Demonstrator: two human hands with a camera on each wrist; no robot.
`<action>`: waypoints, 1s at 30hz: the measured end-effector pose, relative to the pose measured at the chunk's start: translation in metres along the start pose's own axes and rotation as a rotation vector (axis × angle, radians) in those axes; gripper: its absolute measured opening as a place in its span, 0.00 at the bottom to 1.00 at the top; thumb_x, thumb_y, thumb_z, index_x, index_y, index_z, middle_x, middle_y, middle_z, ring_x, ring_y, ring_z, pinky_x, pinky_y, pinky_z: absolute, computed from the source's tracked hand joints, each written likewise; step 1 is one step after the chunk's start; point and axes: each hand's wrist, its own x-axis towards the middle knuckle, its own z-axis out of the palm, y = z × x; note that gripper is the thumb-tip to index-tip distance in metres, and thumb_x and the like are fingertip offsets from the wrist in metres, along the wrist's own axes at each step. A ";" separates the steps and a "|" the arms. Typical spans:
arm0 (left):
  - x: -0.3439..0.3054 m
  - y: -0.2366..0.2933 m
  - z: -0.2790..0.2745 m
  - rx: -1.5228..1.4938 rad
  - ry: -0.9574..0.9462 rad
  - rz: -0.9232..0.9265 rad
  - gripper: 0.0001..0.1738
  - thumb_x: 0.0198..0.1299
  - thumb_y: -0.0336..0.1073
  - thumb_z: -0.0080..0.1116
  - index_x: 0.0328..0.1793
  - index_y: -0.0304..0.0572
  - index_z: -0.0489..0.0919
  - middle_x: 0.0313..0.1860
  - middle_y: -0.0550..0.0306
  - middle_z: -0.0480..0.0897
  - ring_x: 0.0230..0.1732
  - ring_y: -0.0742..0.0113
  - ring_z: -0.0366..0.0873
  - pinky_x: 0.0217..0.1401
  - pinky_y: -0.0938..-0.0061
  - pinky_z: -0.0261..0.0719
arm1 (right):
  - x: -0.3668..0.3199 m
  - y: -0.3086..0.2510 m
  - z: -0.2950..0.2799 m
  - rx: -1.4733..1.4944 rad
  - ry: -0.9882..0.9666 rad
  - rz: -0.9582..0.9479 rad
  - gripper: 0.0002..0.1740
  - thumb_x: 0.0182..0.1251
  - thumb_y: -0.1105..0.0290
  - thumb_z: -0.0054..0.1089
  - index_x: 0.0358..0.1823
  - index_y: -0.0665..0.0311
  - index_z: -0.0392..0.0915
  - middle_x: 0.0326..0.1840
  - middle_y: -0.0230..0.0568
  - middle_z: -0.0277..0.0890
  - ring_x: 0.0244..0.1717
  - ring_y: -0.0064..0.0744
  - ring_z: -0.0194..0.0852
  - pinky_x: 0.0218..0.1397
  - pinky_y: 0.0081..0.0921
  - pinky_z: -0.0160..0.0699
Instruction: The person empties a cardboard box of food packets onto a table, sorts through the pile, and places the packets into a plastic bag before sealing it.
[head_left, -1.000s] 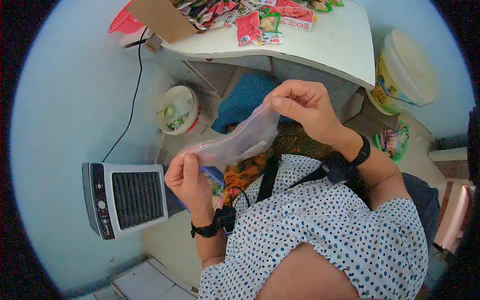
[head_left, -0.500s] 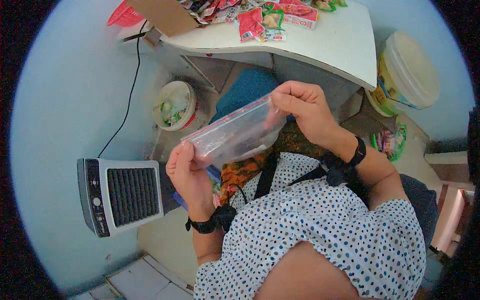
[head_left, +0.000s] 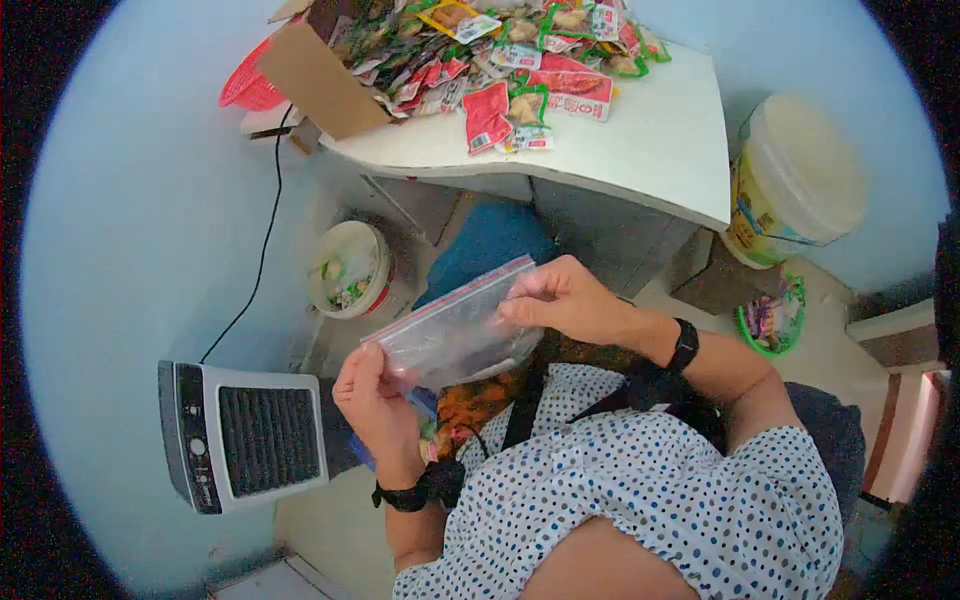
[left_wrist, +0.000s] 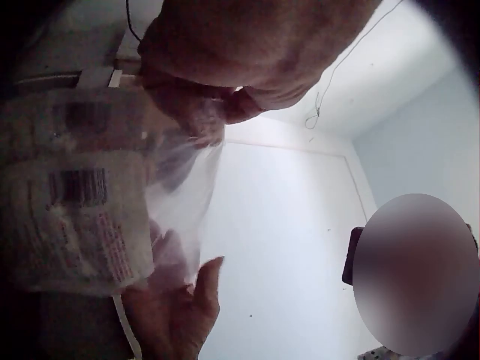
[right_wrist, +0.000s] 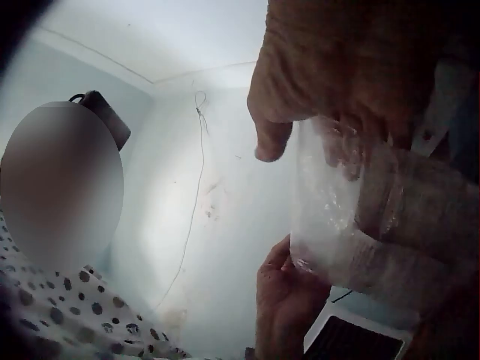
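Observation:
A clear zip-lock bag (head_left: 450, 335) with a red line along its top edge is stretched between both hands over the lap. My left hand (head_left: 378, 400) pinches its left top corner between thumb and fingers. Near the other end, my right hand (head_left: 565, 300) holds the bag a little below the strip, whose right tip sticks out past the fingers. A whitish packet with a barcode and small print (left_wrist: 79, 217) shows at the bag in the left wrist view. From the right wrist, the clear plastic (right_wrist: 326, 195) hangs between the two hands.
Ahead, a white desk (head_left: 660, 150) carries a heap of food packets (head_left: 487, 115) and a cardboard box (head_left: 325, 85). An air cooler (head_left: 265, 435) stands at left, near a bucket (head_left: 350, 270) with wrappers. At right are a lidded tub (head_left: 800, 190) and a green basket (head_left: 770, 320).
The bag's strip has straightened, and the right hand has shifted from the strip's end to lower on the bag. The view has tilted up, showing more of the desk.

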 end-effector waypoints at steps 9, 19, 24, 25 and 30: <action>0.026 -0.033 -0.018 0.062 -0.095 -0.178 0.07 0.59 0.28 0.60 0.28 0.39 0.80 0.27 0.64 0.80 0.29 0.76 0.74 0.34 0.79 0.70 | 0.000 0.007 0.008 0.313 0.170 0.324 0.10 0.64 0.72 0.63 0.44 0.67 0.77 0.29 0.32 0.79 0.28 0.23 0.78 0.33 0.22 0.75; 0.036 -0.058 -0.032 0.219 -0.243 -0.252 0.06 0.52 0.30 0.58 0.24 0.40 0.77 0.23 0.65 0.75 0.26 0.75 0.69 0.32 0.79 0.65 | -0.016 0.014 0.001 -0.899 0.101 -0.481 0.27 0.63 0.66 0.62 0.64 0.59 0.70 0.58 0.53 0.74 0.63 0.54 0.69 0.71 0.42 0.61; 0.038 -0.061 -0.031 0.295 -0.225 -0.279 0.06 0.52 0.32 0.57 0.25 0.39 0.77 0.24 0.65 0.74 0.28 0.75 0.69 0.34 0.80 0.64 | -0.026 -0.007 0.008 -0.783 -0.166 -0.433 0.29 0.65 0.59 0.61 0.63 0.67 0.68 0.55 0.57 0.75 0.61 0.57 0.70 0.67 0.46 0.64; 0.039 -0.061 -0.030 0.315 -0.228 -0.258 0.06 0.52 0.32 0.57 0.25 0.39 0.77 0.24 0.65 0.74 0.28 0.75 0.69 0.34 0.80 0.64 | -0.026 -0.006 0.011 -0.714 -0.168 -0.431 0.30 0.64 0.60 0.61 0.63 0.68 0.67 0.54 0.58 0.75 0.58 0.58 0.72 0.63 0.46 0.67; 0.046 -0.066 -0.028 0.369 -0.278 -0.262 0.10 0.57 0.35 0.54 0.27 0.38 0.77 0.20 0.64 0.72 0.22 0.74 0.68 0.28 0.78 0.64 | -0.024 0.033 0.014 -0.521 -0.150 -0.320 0.19 0.62 0.65 0.62 0.49 0.69 0.72 0.40 0.60 0.77 0.41 0.59 0.77 0.42 0.47 0.76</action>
